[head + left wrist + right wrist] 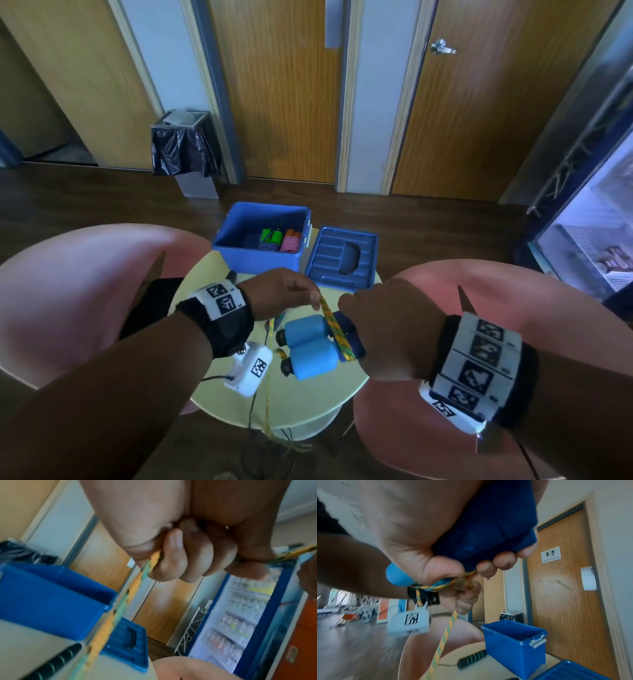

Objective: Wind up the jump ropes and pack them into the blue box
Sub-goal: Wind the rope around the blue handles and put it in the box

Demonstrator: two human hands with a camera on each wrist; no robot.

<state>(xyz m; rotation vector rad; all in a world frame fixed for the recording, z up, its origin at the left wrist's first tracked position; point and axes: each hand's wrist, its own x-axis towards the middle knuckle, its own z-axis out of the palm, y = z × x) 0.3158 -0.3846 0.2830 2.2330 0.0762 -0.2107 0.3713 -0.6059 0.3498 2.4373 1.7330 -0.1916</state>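
Observation:
My right hand (376, 329) grips two blue jump-rope handles (308, 346) side by side above the round table, dark ends in the palm (488, 524). A yellow-green braided rope (337, 334) is wound over them. My left hand (287, 291) pinches that rope (130, 595) just above the handles, fingers (180, 561) curled round it. The rope's slack hangs off the table's near edge to the floor (267, 411). The open blue box (260, 260) stands at the table's far side with green and pink wound ropes (279, 240) inside.
The box's blue lid (342, 260) lies upside down right of the box. A black handle with green rings (471, 658) lies on the yellow table (325, 401) by the box. Pink chairs (78, 294) flank the table. A bin (185, 147) and wooden doors stand behind.

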